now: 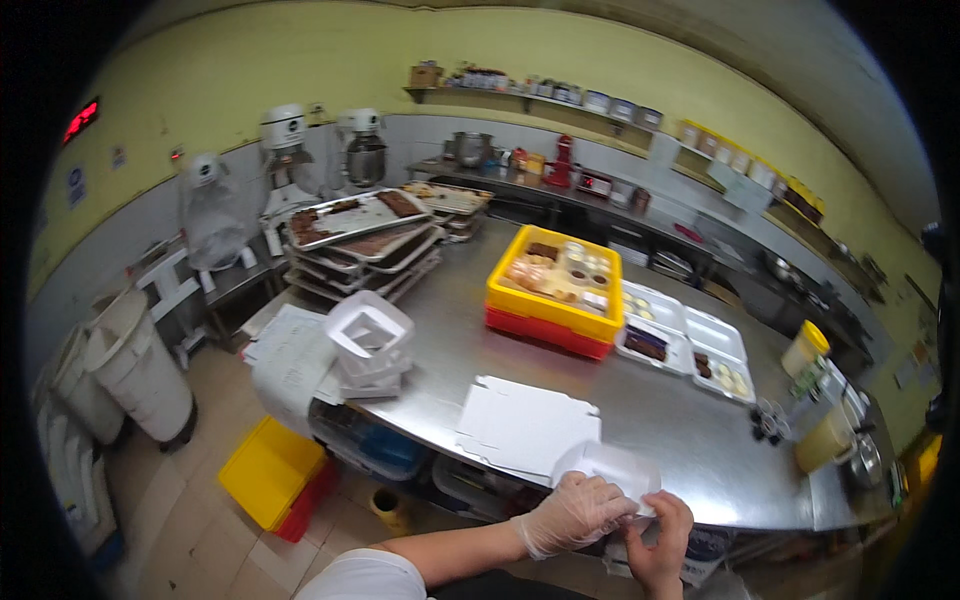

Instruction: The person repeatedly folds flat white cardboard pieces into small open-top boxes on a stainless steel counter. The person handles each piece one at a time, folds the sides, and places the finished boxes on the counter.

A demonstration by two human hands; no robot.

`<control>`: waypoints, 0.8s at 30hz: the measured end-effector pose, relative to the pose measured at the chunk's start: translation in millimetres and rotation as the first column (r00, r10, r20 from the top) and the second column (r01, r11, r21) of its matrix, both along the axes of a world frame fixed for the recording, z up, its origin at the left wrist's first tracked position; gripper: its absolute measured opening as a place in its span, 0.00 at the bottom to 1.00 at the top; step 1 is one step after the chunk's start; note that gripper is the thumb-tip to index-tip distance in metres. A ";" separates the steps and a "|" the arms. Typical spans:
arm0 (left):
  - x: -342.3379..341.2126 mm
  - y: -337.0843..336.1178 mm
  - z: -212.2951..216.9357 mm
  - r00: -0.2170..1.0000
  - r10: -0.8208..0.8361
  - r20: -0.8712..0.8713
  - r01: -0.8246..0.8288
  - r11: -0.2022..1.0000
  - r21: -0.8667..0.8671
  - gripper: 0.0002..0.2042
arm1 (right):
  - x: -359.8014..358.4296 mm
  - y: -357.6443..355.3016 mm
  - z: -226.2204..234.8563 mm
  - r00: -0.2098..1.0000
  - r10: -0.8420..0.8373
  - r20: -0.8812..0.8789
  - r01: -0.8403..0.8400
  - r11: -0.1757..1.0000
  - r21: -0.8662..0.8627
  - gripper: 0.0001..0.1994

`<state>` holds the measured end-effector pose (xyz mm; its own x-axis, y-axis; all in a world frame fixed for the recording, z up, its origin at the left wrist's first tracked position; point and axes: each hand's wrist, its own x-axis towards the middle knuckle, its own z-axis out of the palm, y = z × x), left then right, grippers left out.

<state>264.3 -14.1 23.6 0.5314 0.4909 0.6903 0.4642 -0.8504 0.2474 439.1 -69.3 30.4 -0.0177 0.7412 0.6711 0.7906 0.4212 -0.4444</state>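
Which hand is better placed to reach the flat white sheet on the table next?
Probably the left hand: gloved, it sits nearer the flat white sheet. The bare right hand grips the folded white piece farther away.

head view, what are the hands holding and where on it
Both hands hold a white box piece at its near edge by the table rim: the gloved left hand from the left, the bare right hand from below.

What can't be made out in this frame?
Head view only:
- Folded white carton piece: its near edge is covered by the gloved left hand and bare right hand.
- Yellow crate contents: too small to identify.
- Wall shelf jars: tiny, blurred.
- Right end of steel table: warped by the fisheye rim.
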 end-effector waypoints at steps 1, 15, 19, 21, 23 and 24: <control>-10.6 8.2 0.6 0.983 -0.064 0.174 0.073 0.996 -0.048 0.11 | -3.9 12.0 -0.2 0.988 0.091 0.126 -0.089 0.996 -0.017 0.12; -182.7 75.2 4.1 0.918 -0.014 0.395 0.025 0.999 -0.024 0.10 | -127.3 122.5 -21.3 0.873 0.417 -0.252 -0.475 0.844 -0.249 0.06; -194.8 81.0 -1.4 0.936 0.079 0.344 -0.089 0.996 0.014 0.12 | -155.1 141.2 -4.9 0.865 0.462 -0.198 -0.498 0.841 -0.213 0.03; -195.0 83.7 -3.3 0.933 0.130 0.335 -0.132 0.991 -0.017 0.14 | -164.8 150.1 3.0 0.849 0.517 -0.105 -0.528 0.828 -0.192 0.02; -196.4 83.9 -2.7 0.912 0.196 0.359 -0.212 0.977 0.007 0.15 | -173.7 155.0 10.5 0.823 0.562 -0.082 -0.565 0.795 -0.223 0.03; -198.2 83.8 -1.0 0.895 0.233 0.381 -0.270 0.962 0.048 0.15 | -178.8 157.3 14.6 0.806 0.585 -0.091 -0.588 0.775 -0.232 0.03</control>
<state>66.0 69.7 22.5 0.0980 0.4949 0.8634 0.5577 -0.7459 0.3642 260.2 88.0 45.0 -0.4939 0.7252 0.4797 0.4181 0.6818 -0.6003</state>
